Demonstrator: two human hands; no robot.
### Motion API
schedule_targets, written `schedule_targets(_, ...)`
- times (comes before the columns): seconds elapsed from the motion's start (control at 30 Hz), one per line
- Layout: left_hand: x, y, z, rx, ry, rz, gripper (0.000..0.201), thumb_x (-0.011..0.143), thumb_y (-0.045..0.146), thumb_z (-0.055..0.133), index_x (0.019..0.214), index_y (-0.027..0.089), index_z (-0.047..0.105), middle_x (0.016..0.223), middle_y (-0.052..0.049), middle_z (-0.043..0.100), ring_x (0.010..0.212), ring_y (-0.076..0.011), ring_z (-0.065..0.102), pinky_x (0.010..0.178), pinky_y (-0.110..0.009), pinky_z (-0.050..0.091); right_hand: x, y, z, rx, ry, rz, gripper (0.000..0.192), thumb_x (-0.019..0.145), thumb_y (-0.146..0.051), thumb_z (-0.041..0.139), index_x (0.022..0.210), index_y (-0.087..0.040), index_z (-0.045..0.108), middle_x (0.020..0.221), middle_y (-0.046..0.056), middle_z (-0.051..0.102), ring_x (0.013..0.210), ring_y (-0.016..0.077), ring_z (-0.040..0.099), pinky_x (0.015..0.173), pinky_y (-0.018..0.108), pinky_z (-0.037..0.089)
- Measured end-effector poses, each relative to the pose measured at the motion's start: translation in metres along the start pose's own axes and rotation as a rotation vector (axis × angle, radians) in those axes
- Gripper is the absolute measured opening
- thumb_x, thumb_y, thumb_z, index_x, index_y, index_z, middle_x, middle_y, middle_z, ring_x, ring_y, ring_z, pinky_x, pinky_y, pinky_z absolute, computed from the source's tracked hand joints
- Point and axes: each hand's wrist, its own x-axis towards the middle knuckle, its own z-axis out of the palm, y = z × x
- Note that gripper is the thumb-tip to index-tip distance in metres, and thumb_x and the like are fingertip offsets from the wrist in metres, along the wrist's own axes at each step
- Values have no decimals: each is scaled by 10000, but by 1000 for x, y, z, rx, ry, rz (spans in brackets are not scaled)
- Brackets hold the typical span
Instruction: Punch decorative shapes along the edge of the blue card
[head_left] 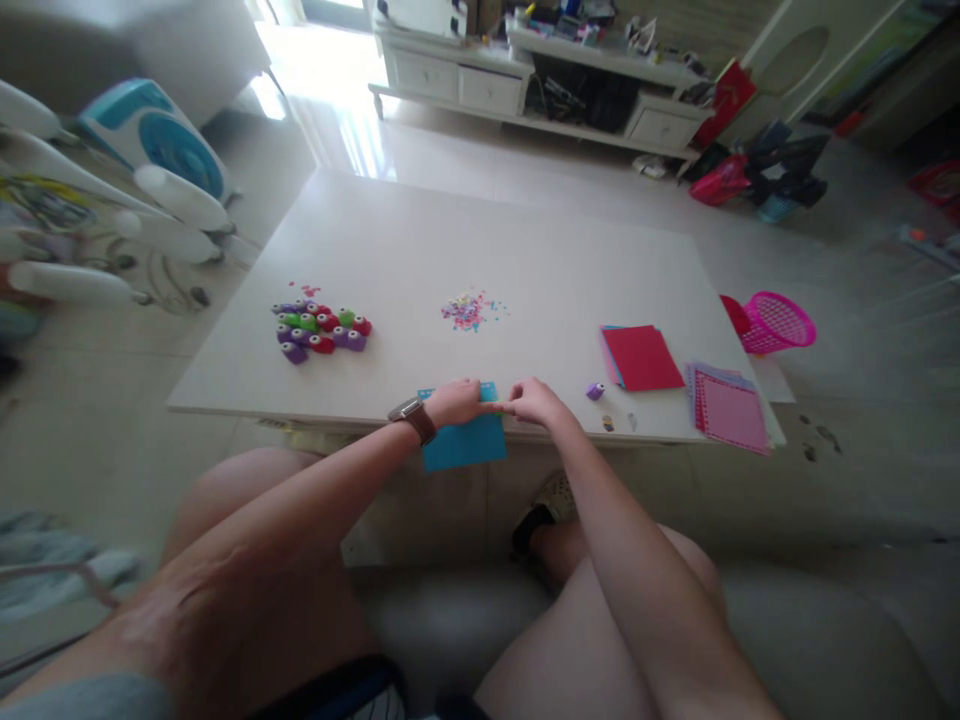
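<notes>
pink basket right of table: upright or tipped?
Tipped: the pink mesh plastic basket lies on its side at the white table's right edge.

Matt blue paper sheet [465, 443], glossy table [480, 250]

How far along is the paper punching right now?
Done: a small pile of punched confetti lies mid-table. In hand: left hand and right hand press on a blue sheet at the table edge. Left: red sheets and patterned sheets look untouched; the cluster of punches sits idle.
</notes>
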Motion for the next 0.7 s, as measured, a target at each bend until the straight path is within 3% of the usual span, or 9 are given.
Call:
schedule_targets(0.1,3,-5,-2,-15,-63,23,498,1018,610,508,1095,145,671,1166,-144,735,1039,-253,713,862,-309,540,-10,7,-12,-53,88,2,222,846,-387,807,777,-199,711,778,59,749,743,186,667,665,272,452)
schedule_targets(0.2,-2,-6,-3,16,-43,65,369,997,477,572,1144,148,653,1193,-145,717,1074,-261,704,911,-331,543,-16,13,-21,-104,206,2,199,831,-393,799,874,-213,726,926,67,764,857,212,689,742,296,477)
schedule_targets(0.37,-22,7,1,141,36,91,341,945,261,575,1253,118,601,1237,-185,669,1123,-317,677,932,-418,558,-16,11,-13,-248,188,-135,366,751,-237,841,1097,-227,722,1193,82,717,1007,227,680,820,303,492)
schedule_targets(0.53,-45,24,1,233,123,122,337,954,207,534,1277,125,591,1319,-205,601,1226,-344,594,883,-425,576,-14,8,-6,-332,165,-140,249,851,-124,667,1058,-241,741,1158,83,737,1024,240,680,827,318,483)
schedule_targets(0.7,-61,27,3,214,57,142,323,970,247,555,1272,145,603,1367,-204,568,1254,-352,556,839,-445,601,-14,23,-21,-398,210,-102,264,849,-90,625,1041,-228,742,1158,101,743,1005,255,672,835,335,473)
